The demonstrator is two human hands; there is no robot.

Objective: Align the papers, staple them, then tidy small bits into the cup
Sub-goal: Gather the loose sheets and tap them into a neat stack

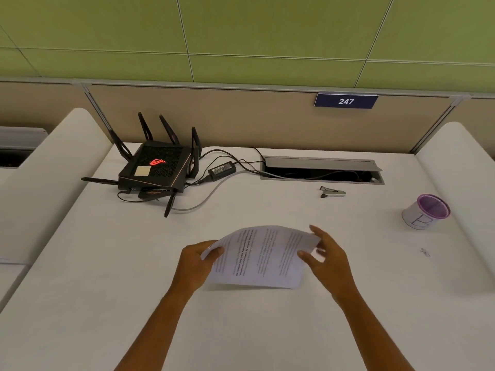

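- Two bare forearms reach in from the bottom edge, meeting at a sheaf of printed papers (261, 257) over the middle of the white table (107, 290).
- Left hand (197, 266) holds the sheaf's left edge, thumb on top and the fingers hidden beneath; its grip is pinched on the papers.
- Right hand (328, 259) is at the right edge, thumb pressed on the top sheet and fingers curled behind the far corner; this grip too is closed on the papers.
- Papers sit tilted, the near edge low toward the table and the far edge raised and bowed; whether the near edge touches the surface cannot be told. The sheets are slightly fanned at the left corner.
- Stapler (333, 192), small and silver with a dark end, lies on the table beyond the papers, just in front of the open cable tray (321, 170), well apart from both hands.
- Cup (426, 211), white with a purple rim and a pen-drawn mark on its side, stands upright far to the right.
- Small bits (425, 252) lie on the table near the cup, on its near side; too small to make out.
- Black router (155, 167) with raised antennas and a red glowing logo sits at the far left, its cables and a power brick (221, 170) running toward the tray.
- Blue plate reading 247 (346, 101) hangs on the partition behind.
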